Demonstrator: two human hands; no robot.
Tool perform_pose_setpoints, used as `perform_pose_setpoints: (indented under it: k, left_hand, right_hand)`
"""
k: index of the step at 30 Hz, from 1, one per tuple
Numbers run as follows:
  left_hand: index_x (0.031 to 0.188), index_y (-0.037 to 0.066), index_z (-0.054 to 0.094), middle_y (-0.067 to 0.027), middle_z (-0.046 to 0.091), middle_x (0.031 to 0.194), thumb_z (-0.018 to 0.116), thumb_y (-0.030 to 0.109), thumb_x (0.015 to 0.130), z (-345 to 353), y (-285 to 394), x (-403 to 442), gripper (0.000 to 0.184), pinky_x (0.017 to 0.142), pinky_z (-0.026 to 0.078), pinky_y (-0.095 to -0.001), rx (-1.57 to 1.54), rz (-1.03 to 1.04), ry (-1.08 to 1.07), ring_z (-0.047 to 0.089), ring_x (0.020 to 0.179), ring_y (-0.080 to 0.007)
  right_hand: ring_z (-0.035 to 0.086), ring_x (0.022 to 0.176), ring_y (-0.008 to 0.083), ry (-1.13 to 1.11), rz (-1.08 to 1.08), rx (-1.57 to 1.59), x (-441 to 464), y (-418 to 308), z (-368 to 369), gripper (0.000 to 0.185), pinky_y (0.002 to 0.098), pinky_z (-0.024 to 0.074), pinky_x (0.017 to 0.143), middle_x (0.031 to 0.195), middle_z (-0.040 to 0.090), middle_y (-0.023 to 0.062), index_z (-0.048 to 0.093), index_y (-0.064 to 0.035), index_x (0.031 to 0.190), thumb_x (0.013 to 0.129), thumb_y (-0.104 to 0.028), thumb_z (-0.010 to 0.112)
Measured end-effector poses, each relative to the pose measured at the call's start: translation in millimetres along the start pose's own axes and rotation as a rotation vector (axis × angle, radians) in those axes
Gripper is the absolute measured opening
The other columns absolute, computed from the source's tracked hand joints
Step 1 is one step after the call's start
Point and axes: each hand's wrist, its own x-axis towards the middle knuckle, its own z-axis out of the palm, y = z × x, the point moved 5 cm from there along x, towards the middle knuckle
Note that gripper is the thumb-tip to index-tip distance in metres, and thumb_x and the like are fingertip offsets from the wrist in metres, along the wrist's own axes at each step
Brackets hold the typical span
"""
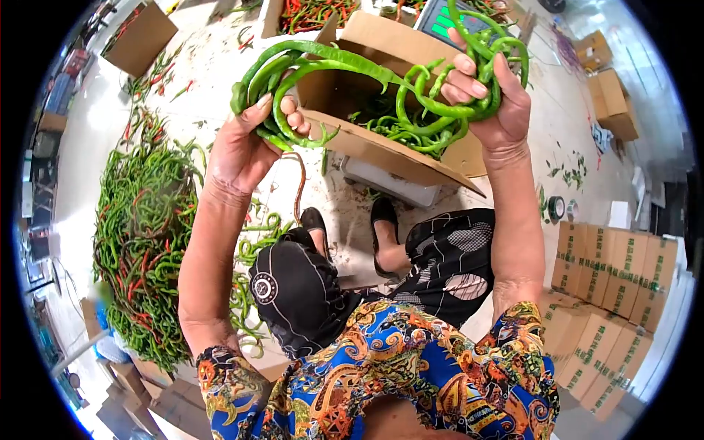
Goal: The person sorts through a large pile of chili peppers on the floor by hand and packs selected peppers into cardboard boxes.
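My left hand (253,143) is closed round several long green chili peppers (315,53), which curl up over its fingers. My right hand (499,103) grips another bunch of curly green peppers (480,48), raised a little higher. Long peppers stretch across between the two hands. Below and between them stands an open cardboard box (381,139) with green peppers (433,136) inside. Under the box is a pale scale base (389,180), and its display (440,22) with green digits shows behind the box, partly hidden by my right hand.
A big heap of green and red peppers (147,249) covers the floor at left. Boxes of red peppers (308,15) stand at the back. Flat printed cartons (612,275) are stacked at right, near rolls of tape (557,208). A brown box (139,37) sits at upper left.
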Motion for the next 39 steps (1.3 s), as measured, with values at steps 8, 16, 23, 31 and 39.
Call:
perform_pose_setpoints:
  k: [8,16,23,31,39]
  left_hand:
    - [0.130,-0.005,0.043,-0.0154,0.062,0.104,0.048,0.012,0.096,-0.7,-14.2,55.7,0.039,0.089,0.051,-0.0407,0.027,-0.065,-0.044,0.062,0.090,-0.0234]
    - [0.128,-0.004,0.045,-0.0180,0.062,0.111,0.045,0.006,0.094,-13.0,-26.2,86.2,0.036,0.090,0.051,-0.0369,0.198,-0.104,0.083,0.063,0.097,-0.0248]
    - [0.130,0.002,0.048,-0.0158,0.062,0.112,0.064,0.012,0.084,-21.5,-26.2,93.4,0.050,0.087,0.049,-0.0341,1.094,-0.029,0.007,0.061,0.100,-0.0253]
    - [0.116,0.001,0.060,-0.0044,0.065,0.095,0.063,0.030,0.088,51.6,-52.9,68.4,0.041,0.083,0.047,-0.0244,0.931,-0.261,-0.142,0.060,0.088,-0.0102]
    - [0.092,0.010,0.062,0.0023,0.063,0.086,0.066,0.019,0.088,55.5,-105.5,77.8,0.010,0.068,0.044,-0.0191,0.254,-0.337,0.069,0.058,0.078,-0.0043]
  right_hand:
    - [0.055,0.115,0.0309,0.147,-0.020,0.063,-5.5,-5.5,-42.3,0.048,0.0417,0.0475,0.097,0.128,0.052,0.0212,0.039,0.0057,0.134,0.096,-0.021,0.050]
    - [0.047,0.125,0.0320,0.269,-0.037,0.049,-12.3,-3.9,-43.0,0.051,0.0398,0.0422,0.103,0.136,0.044,0.0248,0.031,0.0079,0.138,0.095,-0.014,0.045]
    - [0.048,0.091,0.0184,0.234,-0.038,0.062,-21.8,-11.9,-34.5,0.072,0.0313,0.0427,0.083,0.133,0.043,0.0216,0.017,0.0101,0.142,0.086,-0.015,0.055]
    - [0.050,0.082,0.0177,0.119,-0.031,0.080,-20.4,-6.0,-13.8,0.071,0.0297,0.0413,0.075,0.123,0.051,0.0241,0.029,0.0093,0.139,0.079,-0.021,0.055]
    - [0.059,0.103,0.0312,0.183,-0.088,-0.149,-21.7,0.4,-3.3,0.067,0.0368,0.0480,0.093,0.123,0.052,0.0311,0.034,0.0119,0.135,0.078,-0.018,0.049]
